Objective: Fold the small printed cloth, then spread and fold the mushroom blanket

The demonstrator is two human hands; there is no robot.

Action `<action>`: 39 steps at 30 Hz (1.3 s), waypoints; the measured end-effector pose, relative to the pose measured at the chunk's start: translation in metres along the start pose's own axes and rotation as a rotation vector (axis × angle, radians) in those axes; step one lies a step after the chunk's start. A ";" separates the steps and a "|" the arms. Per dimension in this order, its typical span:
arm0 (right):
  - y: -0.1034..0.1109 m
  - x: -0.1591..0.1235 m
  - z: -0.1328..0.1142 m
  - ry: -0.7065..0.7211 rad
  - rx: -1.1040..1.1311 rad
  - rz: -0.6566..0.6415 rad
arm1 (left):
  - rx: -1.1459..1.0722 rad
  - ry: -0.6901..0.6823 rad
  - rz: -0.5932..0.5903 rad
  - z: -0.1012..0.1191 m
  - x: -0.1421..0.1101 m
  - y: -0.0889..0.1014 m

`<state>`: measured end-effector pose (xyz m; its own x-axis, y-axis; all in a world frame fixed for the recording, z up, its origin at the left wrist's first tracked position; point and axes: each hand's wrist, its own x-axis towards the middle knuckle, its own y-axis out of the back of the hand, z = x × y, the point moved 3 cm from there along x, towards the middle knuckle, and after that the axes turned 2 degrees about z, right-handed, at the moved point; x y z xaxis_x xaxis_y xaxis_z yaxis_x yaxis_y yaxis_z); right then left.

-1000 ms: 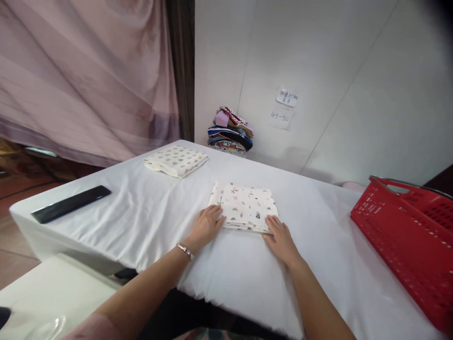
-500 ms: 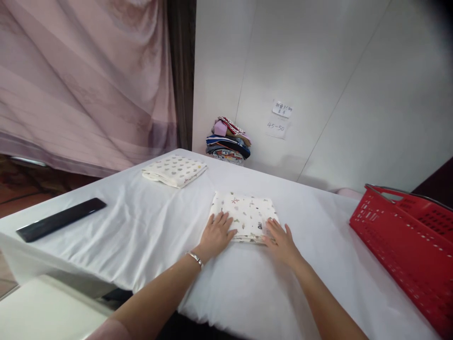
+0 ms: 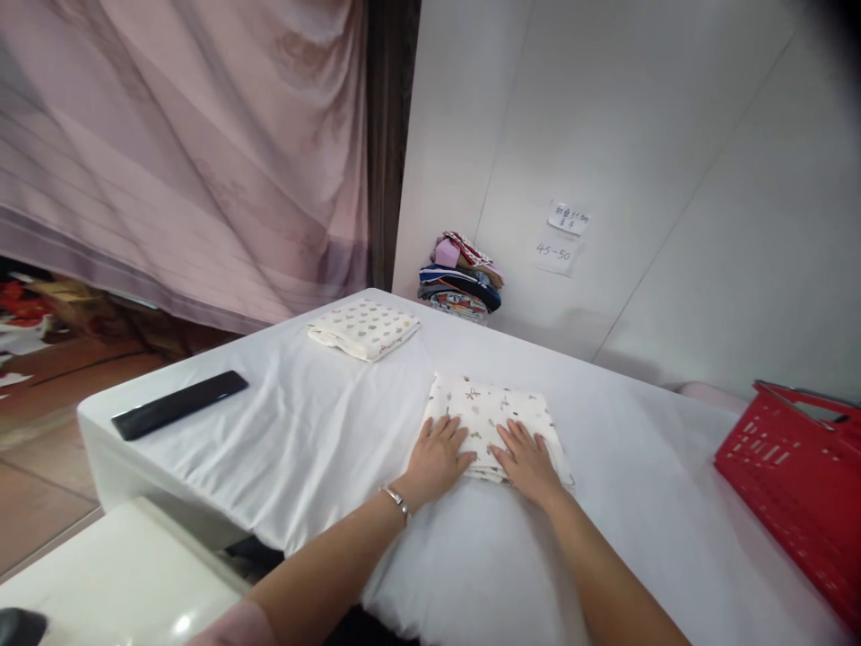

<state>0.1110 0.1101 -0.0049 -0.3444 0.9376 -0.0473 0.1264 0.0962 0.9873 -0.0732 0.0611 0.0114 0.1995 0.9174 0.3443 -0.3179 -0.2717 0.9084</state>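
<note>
A folded white cloth (image 3: 494, 414) printed with small motifs lies flat on the white-covered table (image 3: 323, 449) in front of me. My left hand (image 3: 439, 459) rests on its near left corner, palm down with fingers spread. On the near right part of the same cloth lies my right hand (image 3: 528, 462), its fingers stretched out too. Both hands press on top and grip nothing. Farther back on the left sits a second folded cloth (image 3: 364, 328), white with grey heart-like shapes, apart from both hands.
A long black flat object (image 3: 180, 404) lies near the table's left edge. The red plastic basket (image 3: 794, 484) stands at the right. Behind the table is a stack of folded fabrics (image 3: 461, 278) by the wall, with handwritten papers (image 3: 561, 238) above it. A pink curtain (image 3: 202, 161) hangs at left.
My hands have slid farther onto the cloth, the right one moving inward from the right corner. The view has shifted; the cloth stays on the table.
</note>
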 end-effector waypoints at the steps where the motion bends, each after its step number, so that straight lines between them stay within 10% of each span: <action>1: 0.001 -0.001 0.000 0.001 0.010 -0.003 | -0.013 0.020 -0.040 -0.001 0.004 0.002; 11: 0.010 0.010 0.004 -0.017 0.116 -0.127 | 0.014 0.086 -0.034 -0.026 0.022 -0.012; 16: 0.029 0.041 0.030 -0.091 0.030 0.037 | -0.009 0.104 -0.061 -0.028 0.021 -0.013; 28: 0.008 0.054 0.060 -0.158 -0.021 0.060 | -0.021 0.115 -0.140 -0.027 0.022 -0.009; 39: 0.012 0.053 0.055 -0.160 0.020 0.055 | 0.034 0.184 -0.124 -0.051 0.104 -0.024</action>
<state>0.1457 0.1790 -0.0042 -0.1840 0.9828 -0.0184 0.1603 0.0485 0.9859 -0.0916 0.1778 0.0133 0.0617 0.9812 0.1830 -0.2690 -0.1602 0.9497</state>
